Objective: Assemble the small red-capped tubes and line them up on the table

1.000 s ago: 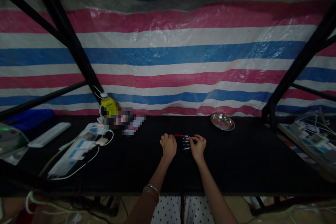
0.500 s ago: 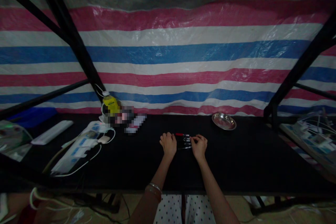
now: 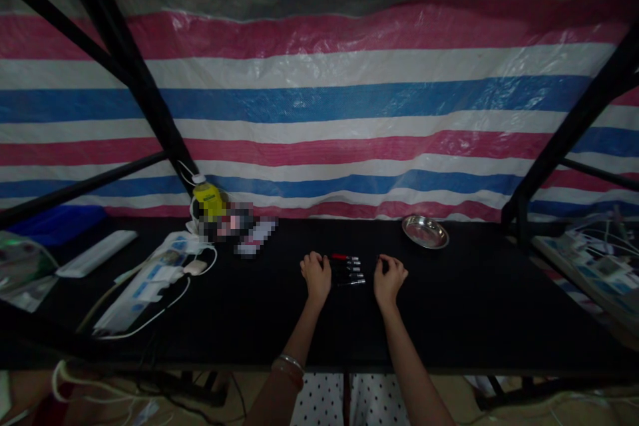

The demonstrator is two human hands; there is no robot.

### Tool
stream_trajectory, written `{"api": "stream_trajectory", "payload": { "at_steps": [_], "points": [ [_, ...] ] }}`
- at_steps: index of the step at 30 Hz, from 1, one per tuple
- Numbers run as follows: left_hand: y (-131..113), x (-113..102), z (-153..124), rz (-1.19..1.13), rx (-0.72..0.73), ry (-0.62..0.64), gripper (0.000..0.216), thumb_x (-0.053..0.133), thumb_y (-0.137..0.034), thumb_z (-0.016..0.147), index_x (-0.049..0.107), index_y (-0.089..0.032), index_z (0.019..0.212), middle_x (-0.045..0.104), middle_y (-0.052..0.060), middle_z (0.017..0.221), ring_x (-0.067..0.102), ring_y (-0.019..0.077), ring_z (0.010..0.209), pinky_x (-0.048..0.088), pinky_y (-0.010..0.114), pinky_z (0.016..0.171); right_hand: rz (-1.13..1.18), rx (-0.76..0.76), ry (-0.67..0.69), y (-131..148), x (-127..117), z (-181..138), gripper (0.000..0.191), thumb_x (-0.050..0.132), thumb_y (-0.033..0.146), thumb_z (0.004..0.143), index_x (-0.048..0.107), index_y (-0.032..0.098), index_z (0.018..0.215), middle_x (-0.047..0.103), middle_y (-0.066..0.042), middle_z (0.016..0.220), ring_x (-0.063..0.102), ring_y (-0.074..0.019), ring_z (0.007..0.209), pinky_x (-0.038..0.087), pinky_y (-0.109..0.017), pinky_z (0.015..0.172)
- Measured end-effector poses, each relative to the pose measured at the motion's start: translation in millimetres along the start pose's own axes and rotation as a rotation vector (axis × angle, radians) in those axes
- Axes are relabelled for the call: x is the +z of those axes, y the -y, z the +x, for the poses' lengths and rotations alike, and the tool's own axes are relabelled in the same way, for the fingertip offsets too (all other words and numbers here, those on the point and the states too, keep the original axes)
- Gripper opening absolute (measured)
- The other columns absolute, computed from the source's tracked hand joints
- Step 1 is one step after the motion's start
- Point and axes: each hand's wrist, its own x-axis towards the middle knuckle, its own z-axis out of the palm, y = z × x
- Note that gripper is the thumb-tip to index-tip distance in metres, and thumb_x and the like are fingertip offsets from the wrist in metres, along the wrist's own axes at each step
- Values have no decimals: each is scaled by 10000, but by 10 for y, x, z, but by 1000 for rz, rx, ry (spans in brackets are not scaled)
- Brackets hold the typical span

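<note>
Several slim stick-like items with silvery right ends lie side by side on the black tabletop (image 3: 474,306). The farthest is a red one (image 3: 344,257); the dark ones (image 3: 355,275) nearer me blend into the table, so their kind is unclear. At their left ends rests my left hand (image 3: 316,276), fingers bent and slightly apart, holding nothing visible. My right hand (image 3: 390,281) is off to the right of the row, apart from it. Its thumb and forefinger curve with a gap between them, and I see nothing held.
A round metal dish (image 3: 426,231) stands at the back right. On the left are a power strip (image 3: 150,283) with cables, a yellow bottle (image 3: 208,198), a white bar (image 3: 97,253) and a blue tray (image 3: 60,225). Black posts frame the striped sheet (image 3: 319,103) behind.
My right hand has drawn back to the right from the silvery ends, and its fingers have parted. My left hand has shifted slightly left. More of the row shows now.
</note>
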Motion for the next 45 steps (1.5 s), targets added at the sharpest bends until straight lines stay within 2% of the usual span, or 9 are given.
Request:
{"api": "stream_trajectory", "payload": {
  "at_steps": [3,7,11,17,25,30,35,40,45],
  "points": [
    [-11,-32,16,-81,50,37,137,448,-259,854,563,-191,883,569,64,933,520,212,923,408,360,834,-98,22,72,-45,-17,37,340,438,246,779,662,161,1020,558,-160,1048,473,-288,970,342,-395,804],
    [-42,-60,1,-122,173,179,278,422,-281,884,554,-269,1128,522,43,1258,441,213,1175,363,398,957,-131,-12,167,-11,-1,6,395,434,185,756,648,222,1085,541,-138,1199,469,-293,1001,335,-409,786],
    [-43,-41,-31,-59,270,269,314,421,-322,896,546,-324,1184,479,8,1347,379,204,1263,323,422,1010,-119,-74,222,21,1,-26,402,421,145,747,665,242,1051,555,-94,1243,464,-280,1017,337,-411,797],
    [-28,-15,-65,-55,315,212,316,437,-350,890,561,-286,1173,509,33,1315,419,201,1229,364,389,985,-60,-99,248,-24,-6,-2,337,415,187,788,710,188,951,645,-110,1084,511,-257,940,380,-373,782],
    [-53,-50,-82,-76,287,169,312,438,-334,885,553,-229,1155,538,64,1251,437,208,1196,372,392,976,9,-90,233,-63,-29,-14,296,452,197,795,711,122,916,608,-122,907,559,-225,850,438,-335,782],
    [-154,-132,-161,-51,397,108,290,412,-309,893,550,-213,1129,540,76,1224,440,210,1175,360,389,983,77,-116,239,-68,-50,-5,275,453,176,790,710,126,873,601,-112,866,568,-220,828,457,-334,782],
    [-224,-173,-234,16,508,126,281,391,-293,897,564,-218,1105,552,81,1192,456,222,1150,361,382,972,111,-149,313,-50,-98,-31,241,458,180,798,690,157,859,617,-94,851,574,-218,824,462,-339,778],
    [-216,-171,-234,11,534,81,266,398,-283,895,573,-207,1080,567,79,1164,472,211,1125,371,357,957,183,-172,367,-40,-158,-78,214,464,207,808,665,156,860,617,-93,863,576,-211,820,467,-344,785],
    [-216,-179,-210,-10,512,67,241,408,-252,889,602,-226,1029,604,65,1115,508,199,1084,394,344,919,284,-75,312,-16,-211,-67,235,474,288,807,654,148,863,613,-93,851,580,-204,800,471,-335,755]
  ]
}}
